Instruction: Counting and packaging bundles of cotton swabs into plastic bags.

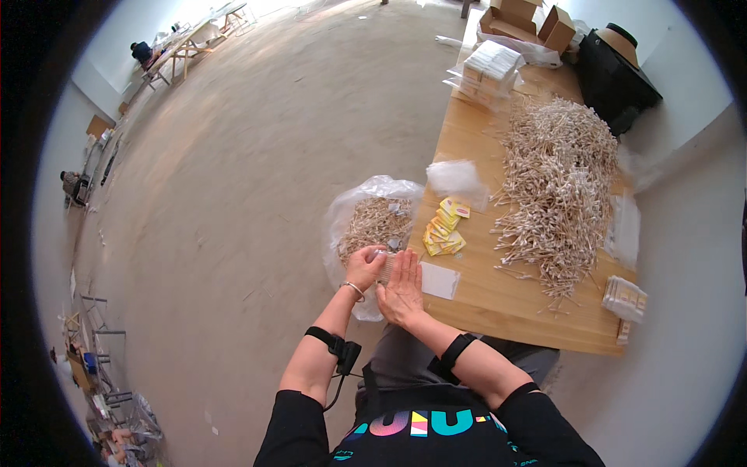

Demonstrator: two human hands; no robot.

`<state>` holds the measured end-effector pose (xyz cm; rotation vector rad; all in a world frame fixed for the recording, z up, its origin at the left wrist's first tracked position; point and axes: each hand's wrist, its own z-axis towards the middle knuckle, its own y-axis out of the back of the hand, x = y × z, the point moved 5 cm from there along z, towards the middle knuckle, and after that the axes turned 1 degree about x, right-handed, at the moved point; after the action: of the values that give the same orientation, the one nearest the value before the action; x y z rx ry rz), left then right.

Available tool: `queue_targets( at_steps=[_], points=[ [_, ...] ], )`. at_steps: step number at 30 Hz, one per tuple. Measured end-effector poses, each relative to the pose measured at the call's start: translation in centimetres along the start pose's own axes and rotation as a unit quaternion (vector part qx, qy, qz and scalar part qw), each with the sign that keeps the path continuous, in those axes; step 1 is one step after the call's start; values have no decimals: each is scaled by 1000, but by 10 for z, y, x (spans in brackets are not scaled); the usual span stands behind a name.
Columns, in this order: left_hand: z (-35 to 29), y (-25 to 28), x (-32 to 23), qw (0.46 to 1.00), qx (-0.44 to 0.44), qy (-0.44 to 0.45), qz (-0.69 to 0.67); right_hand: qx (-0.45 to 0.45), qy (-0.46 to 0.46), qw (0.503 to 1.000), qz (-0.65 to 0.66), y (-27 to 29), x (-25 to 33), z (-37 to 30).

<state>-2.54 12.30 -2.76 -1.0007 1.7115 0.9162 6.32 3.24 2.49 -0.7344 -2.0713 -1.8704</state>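
A flat row of cotton swabs (387, 269) lies between my two hands, at the left edge of the table. My left hand (363, 268) is closed on its left side, thumb and fingers bent around it. On the other side my right hand (401, 291) rests against the swabs, with its fingers stretched out straight and its palm turned up. Whether a clear bag wraps the row is hard to make out. Just beyond the hands is a clear plastic bag (336, 222) of loose cotton swabs (373, 222). A white card-like sheet (440, 281) lies right of my right hand.
On the wooden table (475, 311) are yellow packets (442, 231), clear sleeves (455, 179) and a big heap of cotton swabs (556, 187). Packed swab bundles (625, 299) sit at the right corner. Wrapped stacks (490, 70), a cardboard box (529, 22) and a black container (615, 78) stand far back.
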Motion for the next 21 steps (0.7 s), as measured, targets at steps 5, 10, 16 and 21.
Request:
queue_targets(
  at_steps=[5,10,16,21],
  points=[
    [0,-8,-2,999,-19,33,-16,-58,22,998,27,22,-5,0],
    [-3,-11,-7,999,-19,31,-37,-242,26,970,6,92,-60,37],
    [-2,-9,1,998,-31,51,-23,-212,-18,970,-113,133,-126,74],
    [-3,-10,1,998,-27,40,-42,-216,31,967,-131,130,-133,82]
  ],
)
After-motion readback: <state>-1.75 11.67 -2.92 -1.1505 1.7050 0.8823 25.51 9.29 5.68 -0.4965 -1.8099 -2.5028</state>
